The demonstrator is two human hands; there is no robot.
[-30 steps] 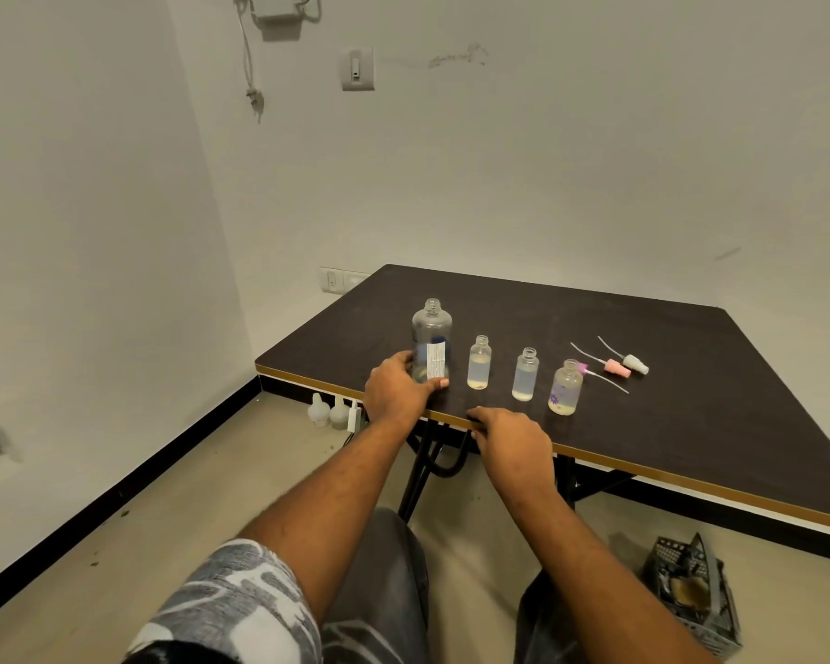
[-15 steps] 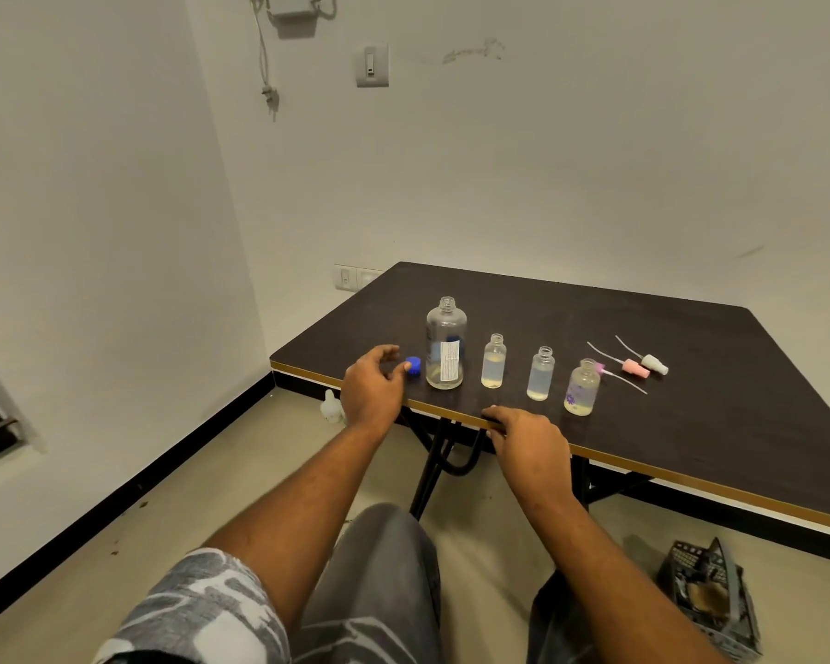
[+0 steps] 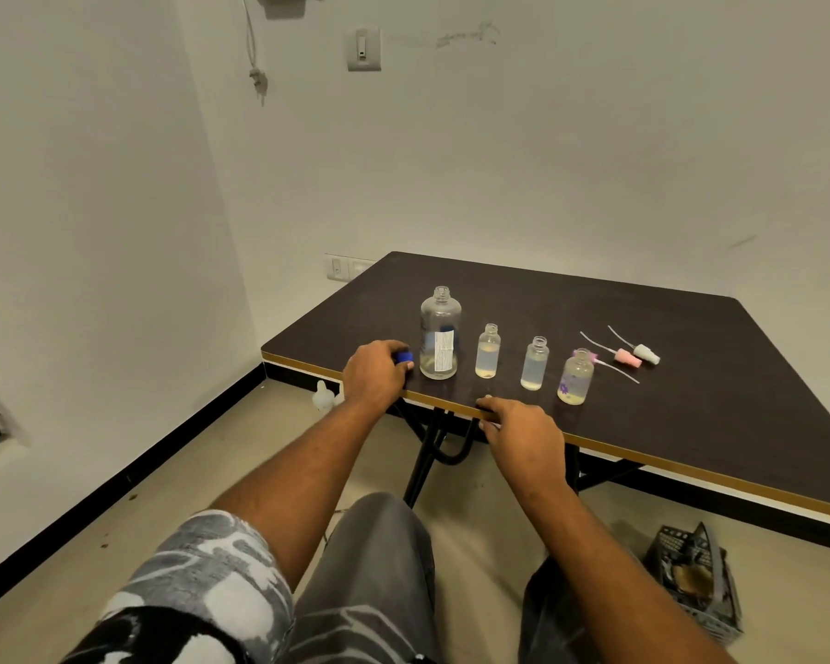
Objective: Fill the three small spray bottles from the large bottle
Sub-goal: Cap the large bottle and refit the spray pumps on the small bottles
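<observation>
Dim, even light; wide-angle edge distortion

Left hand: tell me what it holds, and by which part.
The left hand holds a small blue cap by its side, fingers curled round it beside the large bottle; most of the cap is hidden.
</observation>
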